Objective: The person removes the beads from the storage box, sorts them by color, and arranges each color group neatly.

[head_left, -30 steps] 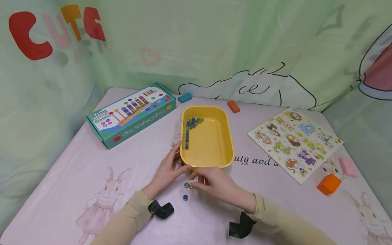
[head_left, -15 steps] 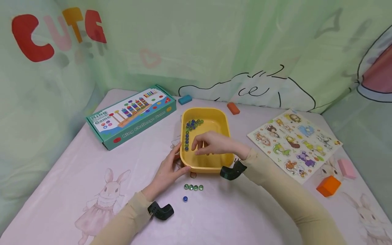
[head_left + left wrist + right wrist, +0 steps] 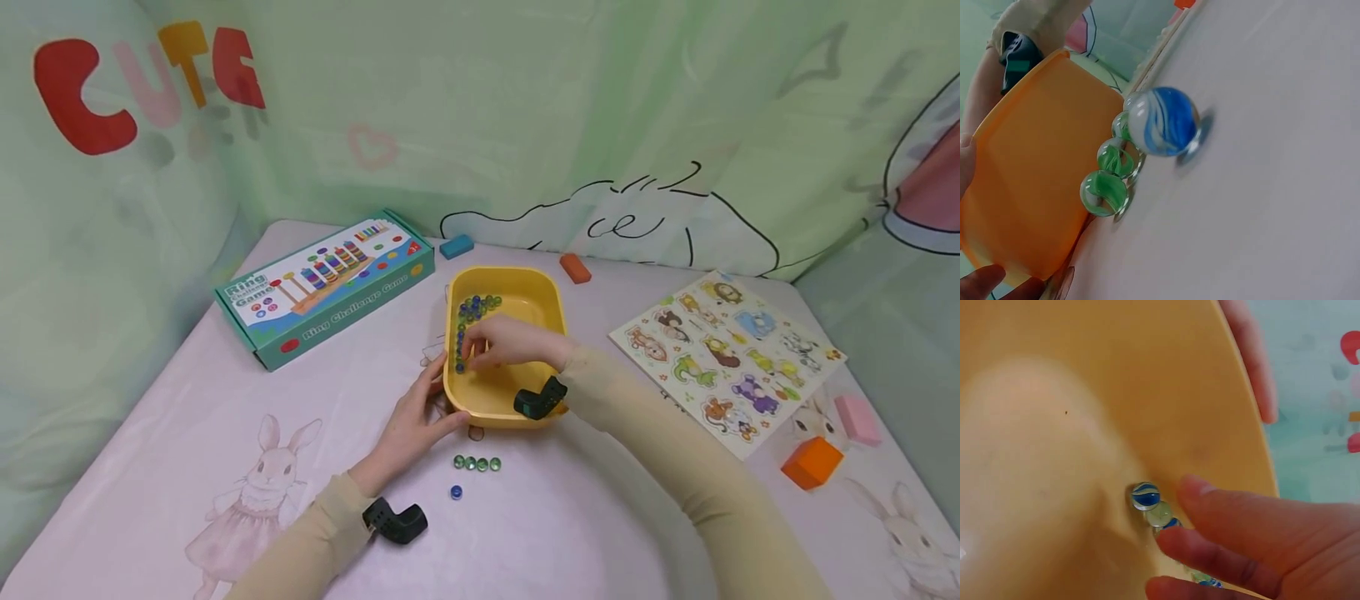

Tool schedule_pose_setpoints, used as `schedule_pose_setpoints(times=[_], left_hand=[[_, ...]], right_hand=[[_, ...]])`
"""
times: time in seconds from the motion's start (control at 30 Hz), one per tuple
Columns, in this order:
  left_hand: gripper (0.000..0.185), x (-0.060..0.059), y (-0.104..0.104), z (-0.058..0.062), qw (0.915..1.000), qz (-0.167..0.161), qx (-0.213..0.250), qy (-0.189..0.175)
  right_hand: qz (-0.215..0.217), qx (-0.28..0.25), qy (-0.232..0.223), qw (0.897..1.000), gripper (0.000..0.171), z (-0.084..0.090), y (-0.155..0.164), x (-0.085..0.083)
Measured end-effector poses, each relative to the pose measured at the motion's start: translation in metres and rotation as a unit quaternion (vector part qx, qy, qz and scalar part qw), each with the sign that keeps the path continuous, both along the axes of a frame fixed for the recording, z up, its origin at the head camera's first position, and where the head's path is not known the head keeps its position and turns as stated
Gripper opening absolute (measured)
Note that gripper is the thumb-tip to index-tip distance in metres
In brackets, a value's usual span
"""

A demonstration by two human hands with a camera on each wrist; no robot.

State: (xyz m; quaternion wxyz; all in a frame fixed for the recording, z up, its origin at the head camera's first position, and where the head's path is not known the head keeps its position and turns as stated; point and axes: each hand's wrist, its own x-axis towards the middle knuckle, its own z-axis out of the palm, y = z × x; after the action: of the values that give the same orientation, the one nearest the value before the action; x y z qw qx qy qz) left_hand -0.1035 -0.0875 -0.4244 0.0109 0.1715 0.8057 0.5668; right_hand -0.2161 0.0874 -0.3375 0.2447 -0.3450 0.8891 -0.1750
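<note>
My left hand [image 3: 408, 425] holds the near-left corner of a yellow plastic tray [image 3: 480, 400], thumb by the near rim and fingers along the outer side wall. Inside the tray, blue and green glass marbles [image 3: 474, 307] line the left wall and bunch at the far-left corner. My right hand [image 3: 513, 342] reaches in over them. In the right wrist view its thumb and fingers are apart beside a blue-striped marble [image 3: 1145, 496] and its neighbours, with no marble visibly pinched. Several green marbles [image 3: 1104, 192] form a row on the table, with one blue marble [image 3: 1169, 122] nearer me.
A green ring game box [image 3: 326, 287] lies at the left, an animal puzzle board [image 3: 723, 358] at the right. Around the table are a blue block [image 3: 457, 246], a red-orange block [image 3: 575, 268], an orange block [image 3: 812, 462] and a pink block [image 3: 857, 419].
My right hand has left the green marble row, which it partly covered, and moved forward into the tray, then left to the marbles along the wall. My left hand stays at the corner.
</note>
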Motion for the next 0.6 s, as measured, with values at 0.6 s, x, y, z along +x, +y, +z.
schedule_pose_setpoints(times=[0.6], left_hand=[[0.084, 0.000, 0.001, -0.001, 1.0000, -0.002, -0.002, -0.002]], right_hand=[[-0.005, 0.078, 0.007, 0.997, 0.020, -0.010, -0.020, -0.005]])
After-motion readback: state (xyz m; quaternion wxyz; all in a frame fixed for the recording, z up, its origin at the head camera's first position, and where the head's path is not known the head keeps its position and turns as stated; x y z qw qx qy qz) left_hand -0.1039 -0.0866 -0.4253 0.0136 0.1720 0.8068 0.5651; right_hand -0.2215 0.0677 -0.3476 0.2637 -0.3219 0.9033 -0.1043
